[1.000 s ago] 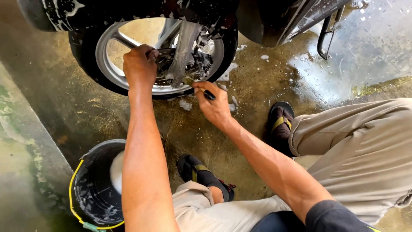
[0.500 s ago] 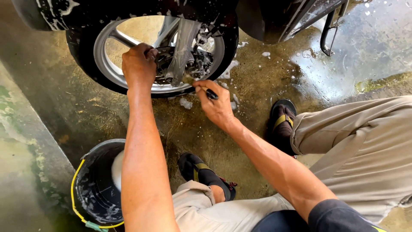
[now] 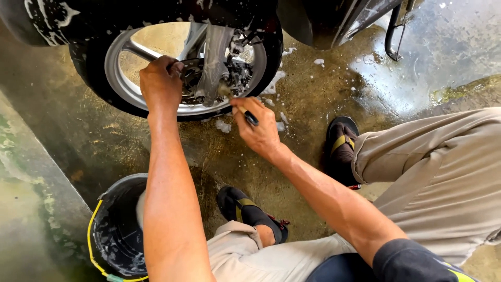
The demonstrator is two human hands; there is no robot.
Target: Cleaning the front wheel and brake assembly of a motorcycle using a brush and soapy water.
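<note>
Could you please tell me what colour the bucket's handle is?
Yellow: the handle curves along the black bucket, seen in the head view.

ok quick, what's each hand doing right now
Left hand: closed, gripping the soapy wheel near its hub.
Right hand: closed on a small dark-handled brush, its tip at the wheel.

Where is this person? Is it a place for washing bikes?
Probably yes, a wash bay or garage floor. A soapy motorbike wheel stands on wet, foamy concrete, a black bucket sits nearby, and the right hand scrubs with a small brush.
</note>
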